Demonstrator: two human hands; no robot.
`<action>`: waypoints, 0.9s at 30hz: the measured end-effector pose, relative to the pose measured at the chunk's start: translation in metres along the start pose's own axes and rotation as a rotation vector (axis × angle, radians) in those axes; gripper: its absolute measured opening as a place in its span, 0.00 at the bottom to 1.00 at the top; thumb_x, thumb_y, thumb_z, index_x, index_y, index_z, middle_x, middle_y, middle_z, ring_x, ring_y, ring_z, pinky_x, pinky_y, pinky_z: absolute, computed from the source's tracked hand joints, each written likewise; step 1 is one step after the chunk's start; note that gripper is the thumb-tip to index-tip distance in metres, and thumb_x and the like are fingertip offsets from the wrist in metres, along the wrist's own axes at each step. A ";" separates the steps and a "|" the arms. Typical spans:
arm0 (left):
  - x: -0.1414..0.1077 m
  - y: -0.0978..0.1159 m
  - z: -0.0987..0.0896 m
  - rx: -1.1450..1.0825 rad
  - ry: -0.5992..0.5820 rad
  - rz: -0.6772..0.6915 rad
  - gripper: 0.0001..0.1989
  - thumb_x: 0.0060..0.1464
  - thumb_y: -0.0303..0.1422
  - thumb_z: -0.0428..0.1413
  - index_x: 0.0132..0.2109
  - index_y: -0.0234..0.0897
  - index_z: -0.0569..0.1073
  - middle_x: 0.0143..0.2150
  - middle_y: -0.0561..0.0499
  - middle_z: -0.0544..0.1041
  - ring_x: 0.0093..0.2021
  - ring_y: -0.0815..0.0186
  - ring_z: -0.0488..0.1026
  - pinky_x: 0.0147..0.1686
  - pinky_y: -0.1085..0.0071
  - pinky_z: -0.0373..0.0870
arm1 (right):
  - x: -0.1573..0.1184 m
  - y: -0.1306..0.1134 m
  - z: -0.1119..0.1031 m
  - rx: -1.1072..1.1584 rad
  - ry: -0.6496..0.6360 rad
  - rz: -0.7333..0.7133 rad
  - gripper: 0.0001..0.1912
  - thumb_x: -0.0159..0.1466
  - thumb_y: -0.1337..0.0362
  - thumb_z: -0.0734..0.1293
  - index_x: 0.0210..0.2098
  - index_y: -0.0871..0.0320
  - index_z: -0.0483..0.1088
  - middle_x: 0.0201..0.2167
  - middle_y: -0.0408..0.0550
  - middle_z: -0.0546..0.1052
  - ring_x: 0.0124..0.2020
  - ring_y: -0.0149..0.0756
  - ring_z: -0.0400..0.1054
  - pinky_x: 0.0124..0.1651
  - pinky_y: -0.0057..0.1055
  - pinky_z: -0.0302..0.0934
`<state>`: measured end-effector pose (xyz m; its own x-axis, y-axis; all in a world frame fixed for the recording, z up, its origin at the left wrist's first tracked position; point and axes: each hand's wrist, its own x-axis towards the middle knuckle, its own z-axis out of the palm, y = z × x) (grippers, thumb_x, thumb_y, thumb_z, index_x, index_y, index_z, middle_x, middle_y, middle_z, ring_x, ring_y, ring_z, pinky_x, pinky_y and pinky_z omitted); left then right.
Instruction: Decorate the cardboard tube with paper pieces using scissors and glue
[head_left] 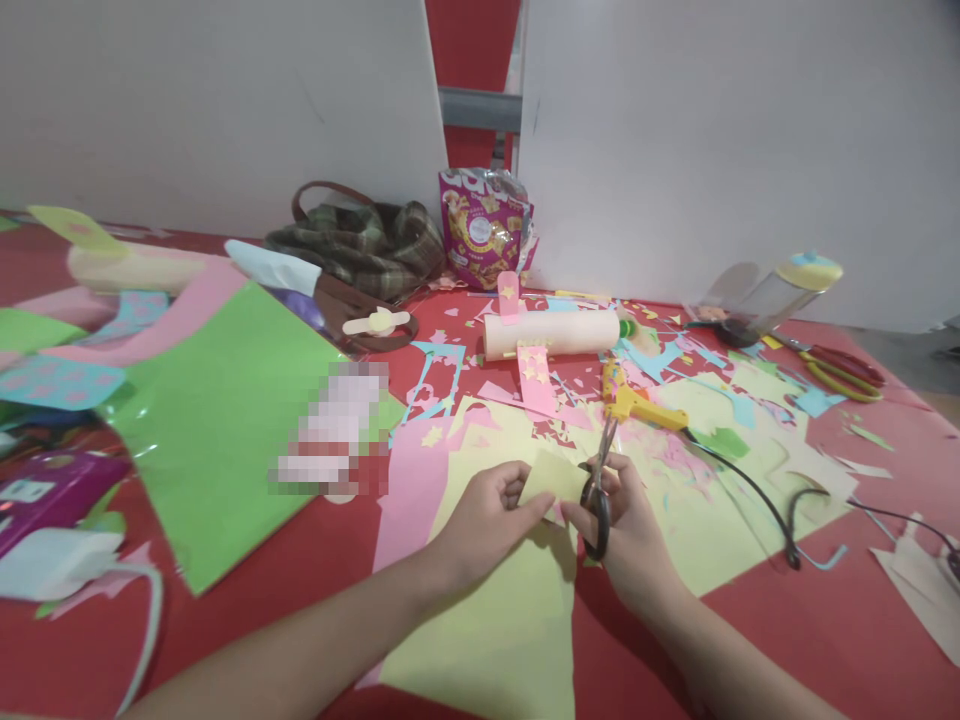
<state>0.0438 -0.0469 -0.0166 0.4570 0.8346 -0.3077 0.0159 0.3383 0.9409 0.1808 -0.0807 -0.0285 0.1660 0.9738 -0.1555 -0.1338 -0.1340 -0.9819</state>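
My left hand (491, 520) pinches a small piece of pale yellow paper (551, 478) between thumb and fingers. Black-handled scissors (598, 505) are in my right hand (626, 530), its fingers closed round the handles. The scissors' blades point up and away, beside the right edge of the yellow piece; whether they touch it I cannot tell. My right thumb is near the paper's lower edge. Beneath both hands lies a large yellow sheet (487, 640), overlapping a pink sheet (409, 500) on the red table.
A yellow glue gun (637, 405) with a black cable lies beyond my right hand. Behind it are a cream paper tube (555, 333) with pink tabs, a clear bottle (787, 295) and red-and-yellow scissors (840, 370). Green sheets (217, 420) lie left. Paper scraps are scattered around.
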 end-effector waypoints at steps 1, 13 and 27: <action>0.000 -0.001 0.000 -0.002 -0.011 -0.002 0.09 0.46 0.35 0.53 0.29 0.32 0.65 0.26 0.51 0.71 0.26 0.69 0.70 0.24 0.76 0.64 | 0.000 0.000 0.000 0.020 0.001 0.007 0.18 0.49 0.70 0.67 0.34 0.51 0.55 0.21 0.33 0.62 0.15 0.22 0.56 0.16 0.20 0.51; 0.001 -0.010 0.006 -0.047 -0.132 -0.057 0.15 0.47 0.40 0.51 0.30 0.29 0.67 0.24 0.47 0.73 0.22 0.68 0.70 0.24 0.72 0.67 | -0.001 0.000 0.006 0.161 0.025 0.036 0.16 0.50 0.69 0.66 0.34 0.52 0.57 0.16 0.32 0.63 0.13 0.24 0.59 0.17 0.22 0.54; 0.009 0.004 -0.011 0.059 0.108 0.003 0.17 0.48 0.41 0.49 0.23 0.30 0.67 0.18 0.51 0.68 0.20 0.71 0.66 0.17 0.76 0.63 | -0.006 0.001 0.000 0.283 -0.206 0.126 0.09 0.55 0.58 0.62 0.34 0.52 0.59 0.27 0.42 0.66 0.25 0.31 0.63 0.29 0.30 0.59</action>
<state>0.0382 -0.0329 -0.0168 0.3591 0.8783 -0.3155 0.0682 0.3125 0.9475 0.1796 -0.0864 -0.0283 -0.0656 0.9734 -0.2197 -0.4103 -0.2270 -0.8832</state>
